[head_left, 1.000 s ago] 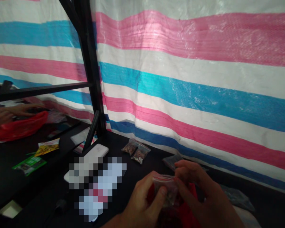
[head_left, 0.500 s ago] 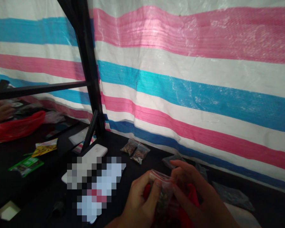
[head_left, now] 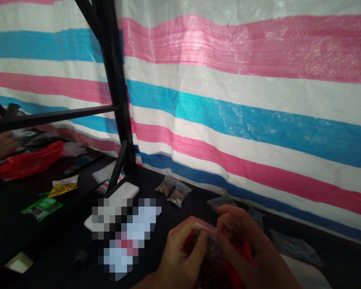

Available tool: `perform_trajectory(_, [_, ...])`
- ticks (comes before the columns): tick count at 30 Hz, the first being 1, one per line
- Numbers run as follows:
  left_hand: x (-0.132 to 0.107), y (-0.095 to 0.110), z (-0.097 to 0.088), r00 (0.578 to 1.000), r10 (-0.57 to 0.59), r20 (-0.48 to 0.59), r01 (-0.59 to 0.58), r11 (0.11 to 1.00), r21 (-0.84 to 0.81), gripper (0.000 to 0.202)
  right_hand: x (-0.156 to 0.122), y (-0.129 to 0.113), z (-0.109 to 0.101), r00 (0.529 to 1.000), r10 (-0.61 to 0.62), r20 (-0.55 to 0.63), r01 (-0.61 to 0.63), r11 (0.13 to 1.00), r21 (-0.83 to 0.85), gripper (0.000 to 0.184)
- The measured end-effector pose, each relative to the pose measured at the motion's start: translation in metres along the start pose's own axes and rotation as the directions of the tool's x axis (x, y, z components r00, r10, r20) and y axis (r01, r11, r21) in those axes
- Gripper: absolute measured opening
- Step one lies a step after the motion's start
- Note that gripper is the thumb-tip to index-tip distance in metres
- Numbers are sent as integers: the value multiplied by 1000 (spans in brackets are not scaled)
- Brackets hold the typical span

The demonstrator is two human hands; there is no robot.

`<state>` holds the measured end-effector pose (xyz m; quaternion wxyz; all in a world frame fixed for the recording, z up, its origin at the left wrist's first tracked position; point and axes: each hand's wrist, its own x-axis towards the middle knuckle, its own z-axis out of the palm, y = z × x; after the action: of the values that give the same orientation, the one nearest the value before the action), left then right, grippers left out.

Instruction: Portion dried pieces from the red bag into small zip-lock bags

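Observation:
Low in the head view, my left hand (head_left: 180, 257) and my right hand (head_left: 249, 249) both pinch a small clear zip bag (head_left: 212, 241) with brown bits inside and a red-edged top. The bag sits over a red plastic bag (head_left: 240, 257) between my wrists. Two filled small zip bags (head_left: 173, 191) lie on the black table (head_left: 60, 237) just beyond my hands. An empty-looking clear bag (head_left: 219, 202) rests by the striped wall, close to my right fingers.
A white power bank (head_left: 124, 189) and a blurred-out flat item (head_left: 126, 237) lie left of my hands. A black metal frame post (head_left: 114, 88) stands ahead. Beyond it another person's hand (head_left: 0, 146), a red bag (head_left: 30, 160) and green and yellow packets (head_left: 52, 196). A striped tarp (head_left: 246, 100) closes the back.
My hands and the small zip bag have sunk slightly and my fingers have closed tighter along its top. The other person's hand at the left has drawn back.

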<state>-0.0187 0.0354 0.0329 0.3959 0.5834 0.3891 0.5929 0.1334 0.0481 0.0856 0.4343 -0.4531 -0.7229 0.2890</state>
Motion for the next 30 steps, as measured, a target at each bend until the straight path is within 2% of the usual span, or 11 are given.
perform_trajectory(6, [-3,-4,4,999,44,-17,-44,998,-45,25,1,4,-7,997,-56,49,59,996,-72,23])
perform_trajectory(9, [-2,-4,2,993,112,-42,-113,993,-20,23,0,4,-9,993,-88,73,99,983,-152,28])
perform_trajectory(12, [0,-3,0,985,168,-46,-167,986,18,22,-2,6,-8,995,-89,48,96,978,-184,30])
perform_trajectory(17, [-1,-5,2,992,129,11,-130,991,31,17,-5,8,-6,999,-29,14,31,987,-158,12])
perform_trajectory(20, [-2,-6,2,995,95,7,-95,994,62,16,-5,6,-6,1000,-23,-10,22,990,-142,10])
perform_trajectory(22, [-2,-5,0,992,126,15,-127,988,90,16,-5,4,-5,1000,-12,-16,10,992,-123,15])
perform_trajectory(26, [-1,-2,-3,965,262,24,-263,954,142,16,-4,2,-3,1000,-3,1,3,996,-88,20])
perform_trajectory(30, [-1,-1,-3,959,282,-3,-277,943,183,14,-8,0,0,1000,-4,28,6,998,-58,25])
